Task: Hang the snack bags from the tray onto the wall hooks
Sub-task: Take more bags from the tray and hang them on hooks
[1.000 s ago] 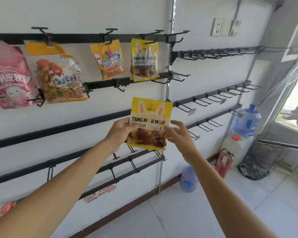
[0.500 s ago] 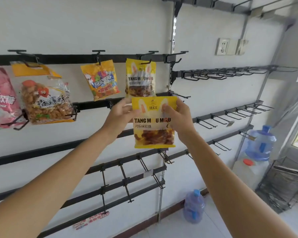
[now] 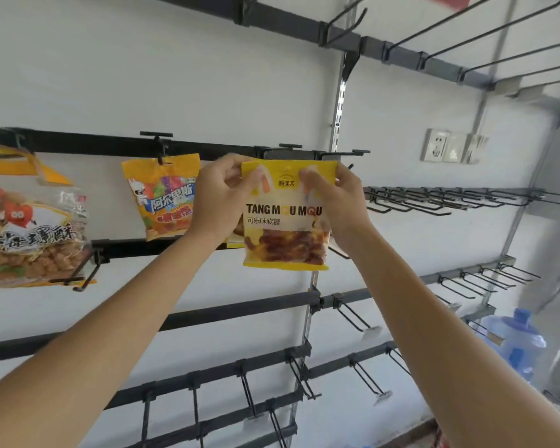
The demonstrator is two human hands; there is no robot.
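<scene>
A yellow plastic snack bag, printed with dark lettering and showing brown candy, is held upright just below the black wall rail, pinched at its top corners between left hand and right hand.

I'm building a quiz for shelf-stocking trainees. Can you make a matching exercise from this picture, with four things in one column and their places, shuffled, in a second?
Things
1. Tang Mou Mou bag
2. gummy bag
3. water jug
4. socket

Places
A. fixed on the wall, upper right
B. hangs from a hook
C. pinched at its top by left hand and right hand
D. low at the right edge

Pairs: 1-C, 2-B, 3-D, 4-A
</scene>
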